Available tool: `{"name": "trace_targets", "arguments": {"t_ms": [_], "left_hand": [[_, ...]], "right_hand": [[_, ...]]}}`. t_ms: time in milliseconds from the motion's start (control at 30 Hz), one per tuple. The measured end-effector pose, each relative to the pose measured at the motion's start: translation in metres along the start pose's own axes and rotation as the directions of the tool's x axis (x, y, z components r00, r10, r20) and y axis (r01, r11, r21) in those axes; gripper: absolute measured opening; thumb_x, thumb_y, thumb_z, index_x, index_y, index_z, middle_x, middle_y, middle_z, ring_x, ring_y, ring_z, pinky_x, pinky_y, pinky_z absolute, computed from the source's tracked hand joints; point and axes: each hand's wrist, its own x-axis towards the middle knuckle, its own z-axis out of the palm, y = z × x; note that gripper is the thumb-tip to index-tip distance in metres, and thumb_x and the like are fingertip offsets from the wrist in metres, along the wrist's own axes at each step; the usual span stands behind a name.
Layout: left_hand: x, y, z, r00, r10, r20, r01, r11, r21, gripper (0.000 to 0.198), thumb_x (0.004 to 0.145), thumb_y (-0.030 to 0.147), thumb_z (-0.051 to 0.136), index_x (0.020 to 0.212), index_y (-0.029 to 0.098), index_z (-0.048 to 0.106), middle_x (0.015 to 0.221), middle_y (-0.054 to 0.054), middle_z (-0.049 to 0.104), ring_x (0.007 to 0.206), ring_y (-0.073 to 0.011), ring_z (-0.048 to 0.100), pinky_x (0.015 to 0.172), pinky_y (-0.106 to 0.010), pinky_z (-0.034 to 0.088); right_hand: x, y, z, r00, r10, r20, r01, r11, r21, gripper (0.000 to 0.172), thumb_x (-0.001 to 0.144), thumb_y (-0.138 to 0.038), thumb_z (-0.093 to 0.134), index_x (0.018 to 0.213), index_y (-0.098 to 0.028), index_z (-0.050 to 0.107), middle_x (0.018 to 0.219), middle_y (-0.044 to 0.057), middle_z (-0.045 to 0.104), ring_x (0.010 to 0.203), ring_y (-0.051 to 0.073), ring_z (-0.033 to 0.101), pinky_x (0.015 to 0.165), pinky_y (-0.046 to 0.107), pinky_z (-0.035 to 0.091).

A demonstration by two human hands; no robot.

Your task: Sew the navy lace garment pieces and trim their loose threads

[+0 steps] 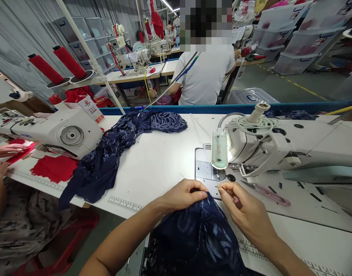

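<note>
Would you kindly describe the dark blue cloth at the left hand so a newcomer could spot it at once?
Find the white sewing machine at the picture's right. Nearer the camera, the left hand pinches the tip of a dark blue cloth. Unlike the blue pile farther left, it is held.

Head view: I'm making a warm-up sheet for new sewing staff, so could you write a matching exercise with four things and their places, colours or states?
Column one
1. Left hand
2. Pair of thread cones
3. Heaped navy fabric
4. Person ahead

Column two
A. Dressed in white, back to the camera
B. Lying on the white tabletop, left of the picture's middle
C. Gripping the tip of a navy cloth
D. Red, at the upper left

Right pairs: 1-C, 2-D, 3-B, 4-A
</note>
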Motion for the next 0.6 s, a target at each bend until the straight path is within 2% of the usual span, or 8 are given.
{"name": "trace_targets", "arguments": {"t_ms": [67,133,233,300,433,600], "left_hand": [[0.0,-0.001,0.0,1.0,0.025,0.011,-0.025,1.0,0.006,0.013,0.083,0.024,0.061,0.085,0.013,0.068,0.083,-0.003,0.064,0.08,-0.0151,0.055,0.077,-0.027,0.043],[0.001,-0.002,-0.001,0.998,0.046,0.04,-0.046,0.999,0.001,0.016,0.084,0.027,0.062,0.084,0.013,0.069,0.083,-0.003,0.064,0.08,-0.0151,0.056,0.077,-0.026,0.043],[0.001,-0.003,0.0,0.997,0.038,0.072,-0.037,0.999,-0.028,0.022,0.084,0.034,0.065,0.087,0.012,0.07,0.086,-0.004,0.066,0.082,-0.0158,0.057,0.079,-0.027,0.043],[0.0,-0.003,-0.001,0.997,0.015,0.073,-0.012,0.999,-0.042,0.024,0.082,0.036,0.067,0.088,0.012,0.071,0.085,-0.003,0.066,0.08,-0.0154,0.057,0.077,-0.026,0.043],[0.0,-0.001,-0.001,0.997,-0.002,0.08,0.006,0.999,-0.042,0.021,0.081,0.033,0.066,0.086,0.012,0.07,0.082,-0.003,0.063,0.078,-0.0142,0.054,0.073,-0.025,0.041],[0.0,-0.002,-0.001,0.997,-0.019,0.072,0.022,0.999,-0.041,0.023,0.08,0.035,0.069,0.085,0.013,0.069,0.081,-0.002,0.063,0.077,-0.0145,0.054,0.075,-0.026,0.041]], "right_hand": [[0.0,-0.003,-0.005,0.998,-0.041,0.049,0.036,0.994,0.102,0.013,0.095,-0.027,0.049,0.102,-0.025,0.06,0.084,0.0,0.063,0.065,0.012,0.059,0.055,0.023,0.045],[0.002,-0.006,-0.007,0.989,-0.077,0.126,0.049,0.977,0.208,0.015,0.096,-0.028,0.05,0.104,-0.026,0.062,0.094,0.003,0.063,0.076,0.014,0.061,0.061,0.024,0.047],[0.006,-0.009,-0.005,0.974,-0.047,0.223,-0.028,0.946,0.323,0.015,0.096,-0.031,0.05,0.088,-0.024,0.061,0.086,0.003,0.061,0.076,0.015,0.058,0.063,0.026,0.047],[0.007,-0.009,-0.003,0.97,0.011,0.242,-0.093,0.94,0.329,0.02,0.096,-0.033,0.05,0.08,-0.024,0.058,0.078,0.001,0.057,0.07,0.015,0.055,0.061,0.027,0.044],[0.004,-0.004,-0.001,0.982,0.103,0.155,-0.138,0.962,0.234,0.025,0.095,-0.035,0.047,0.074,-0.024,0.051,0.068,-0.002,0.052,0.059,0.013,0.047,0.053,0.026,0.039],[0.0,0.005,-0.003,0.99,0.135,0.029,-0.138,0.977,0.164,0.024,0.094,-0.034,0.045,0.073,-0.024,0.048,0.069,-0.002,0.054,0.061,0.014,0.049,0.056,0.026,0.039]]}}
